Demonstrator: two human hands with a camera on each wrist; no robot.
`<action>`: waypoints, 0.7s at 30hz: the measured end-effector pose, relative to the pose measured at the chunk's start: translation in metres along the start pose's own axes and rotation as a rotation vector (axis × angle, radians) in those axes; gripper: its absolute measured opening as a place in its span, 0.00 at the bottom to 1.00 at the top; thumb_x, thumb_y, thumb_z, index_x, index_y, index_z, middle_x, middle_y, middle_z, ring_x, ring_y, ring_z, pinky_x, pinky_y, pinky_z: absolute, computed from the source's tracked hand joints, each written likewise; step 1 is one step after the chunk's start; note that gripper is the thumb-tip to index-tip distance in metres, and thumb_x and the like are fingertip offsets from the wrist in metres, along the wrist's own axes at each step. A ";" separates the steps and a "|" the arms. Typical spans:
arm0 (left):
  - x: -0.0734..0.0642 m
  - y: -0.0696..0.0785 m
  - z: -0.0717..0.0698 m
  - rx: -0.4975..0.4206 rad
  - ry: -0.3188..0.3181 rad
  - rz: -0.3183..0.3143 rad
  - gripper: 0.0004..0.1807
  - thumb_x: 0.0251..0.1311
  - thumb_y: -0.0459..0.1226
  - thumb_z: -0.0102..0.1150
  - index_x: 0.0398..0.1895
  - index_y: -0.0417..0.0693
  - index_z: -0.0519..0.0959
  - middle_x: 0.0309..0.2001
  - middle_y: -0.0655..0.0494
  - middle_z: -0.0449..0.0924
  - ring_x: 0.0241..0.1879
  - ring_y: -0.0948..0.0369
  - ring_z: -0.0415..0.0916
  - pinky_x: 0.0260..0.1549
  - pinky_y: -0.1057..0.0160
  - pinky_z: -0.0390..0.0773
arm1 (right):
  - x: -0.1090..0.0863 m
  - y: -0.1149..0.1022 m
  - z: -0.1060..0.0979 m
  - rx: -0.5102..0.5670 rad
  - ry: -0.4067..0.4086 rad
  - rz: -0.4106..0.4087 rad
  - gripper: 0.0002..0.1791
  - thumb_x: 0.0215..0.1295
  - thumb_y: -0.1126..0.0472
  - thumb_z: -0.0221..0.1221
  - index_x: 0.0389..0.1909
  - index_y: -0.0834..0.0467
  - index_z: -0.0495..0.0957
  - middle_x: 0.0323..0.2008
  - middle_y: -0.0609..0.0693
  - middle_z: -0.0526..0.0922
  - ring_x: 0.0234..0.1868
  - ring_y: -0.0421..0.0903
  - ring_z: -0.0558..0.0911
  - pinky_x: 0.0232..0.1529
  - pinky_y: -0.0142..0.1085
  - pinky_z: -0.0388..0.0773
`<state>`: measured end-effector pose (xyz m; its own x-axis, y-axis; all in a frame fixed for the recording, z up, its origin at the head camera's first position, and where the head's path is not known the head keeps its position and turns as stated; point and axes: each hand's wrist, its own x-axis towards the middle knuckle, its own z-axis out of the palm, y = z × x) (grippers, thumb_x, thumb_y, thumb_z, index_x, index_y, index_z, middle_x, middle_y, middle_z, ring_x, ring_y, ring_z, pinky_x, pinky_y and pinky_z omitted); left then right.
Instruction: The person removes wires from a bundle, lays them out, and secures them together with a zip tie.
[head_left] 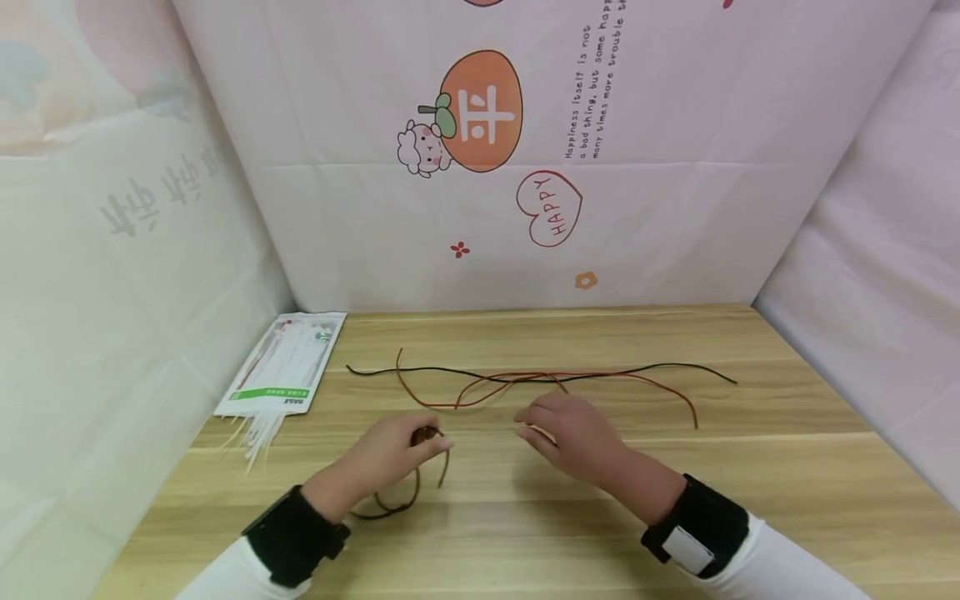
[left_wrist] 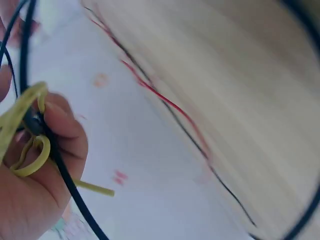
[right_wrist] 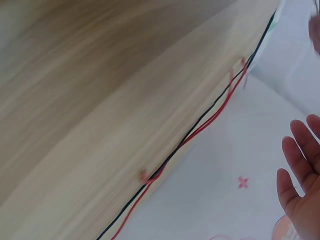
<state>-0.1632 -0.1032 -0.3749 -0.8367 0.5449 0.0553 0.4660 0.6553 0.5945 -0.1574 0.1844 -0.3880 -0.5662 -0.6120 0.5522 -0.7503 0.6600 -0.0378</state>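
Note:
My left hand (head_left: pixel 386 454) grips a small bundle of wires in front of me. In the left wrist view, a yellow wire (left_wrist: pixel 30 162) loops through the fingers, with one end sticking out past the palm. A black wire (left_wrist: pixel 75 192) runs through the same grip. Slack dark wire (head_left: pixel 390 510) trails in a loop below this hand in the head view. Across from it, my right hand (head_left: pixel 573 433) hovers over the table, holding nothing. Its fingers (right_wrist: pixel 300 160) are extended and spread a little in the right wrist view.
Two red wires (head_left: pixel 491 400) and a long black wire (head_left: pixel 442 369) lie crossing one another farther back on the wooden table (head_left: pixel 787 467). At the left lies a packet (head_left: pixel 281 362) with white cable ties (head_left: pixel 258 433) poking out. Printed cloth walls (head_left: pixel 337 225) border the table.

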 end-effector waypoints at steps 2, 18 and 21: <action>0.007 0.015 0.004 -0.022 0.031 0.025 0.16 0.68 0.50 0.53 0.26 0.53 0.68 0.20 0.64 0.61 0.19 0.67 0.57 0.21 0.69 0.60 | 0.004 -0.007 0.001 0.043 0.006 -0.015 0.14 0.69 0.51 0.57 0.40 0.57 0.84 0.34 0.46 0.84 0.37 0.43 0.82 0.38 0.39 0.78; 0.024 0.042 0.016 -0.100 0.311 0.054 0.23 0.71 0.43 0.51 0.17 0.50 0.58 0.15 0.63 0.51 0.15 0.67 0.49 0.19 0.69 0.53 | 0.015 -0.023 -0.003 0.320 -0.170 0.265 0.05 0.71 0.62 0.55 0.36 0.56 0.79 0.24 0.40 0.77 0.24 0.31 0.74 0.27 0.29 0.73; 0.024 0.037 0.013 -0.113 0.359 0.017 0.24 0.71 0.43 0.50 0.16 0.50 0.58 0.15 0.63 0.51 0.15 0.66 0.49 0.19 0.68 0.53 | 0.011 -0.020 -0.004 0.293 -0.166 0.288 0.07 0.70 0.62 0.55 0.40 0.57 0.81 0.24 0.39 0.77 0.25 0.31 0.73 0.29 0.30 0.74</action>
<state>-0.1625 -0.0595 -0.3619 -0.8862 0.3236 0.3316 0.4625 0.5754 0.6745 -0.1470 0.1661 -0.3776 -0.7955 -0.4984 0.3446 -0.6054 0.6772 -0.4181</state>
